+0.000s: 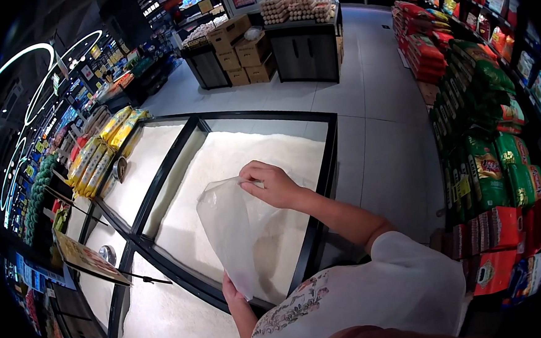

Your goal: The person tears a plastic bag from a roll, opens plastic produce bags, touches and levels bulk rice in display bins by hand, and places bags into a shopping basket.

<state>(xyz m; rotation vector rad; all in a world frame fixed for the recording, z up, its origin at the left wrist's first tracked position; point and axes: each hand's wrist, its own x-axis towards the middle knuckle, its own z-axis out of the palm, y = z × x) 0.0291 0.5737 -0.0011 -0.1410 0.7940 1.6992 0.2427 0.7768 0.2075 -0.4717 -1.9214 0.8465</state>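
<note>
A clear plastic bag [227,218] hangs over a bin of white grain [244,149], which looks like rice. My right hand [270,184] pinches the bag's upper edge, fingers closed on the film. Lower down, my left hand [233,290] grips the bag near its bottom end; some of its fingers are hidden behind the plastic. The bag looks thin and slack, and I cannot make out anything inside it. Beneath both hands runs the black frame [197,289] of the bin.
Neighbouring bins hold more white grain, with a metal scoop [120,169] in one. A sign board [90,257] juts out at left. Yellow bags [91,167] lie beyond. Cartons [254,49] and an egg stand [307,52] stand ahead. Green sacks [484,168] line the right.
</note>
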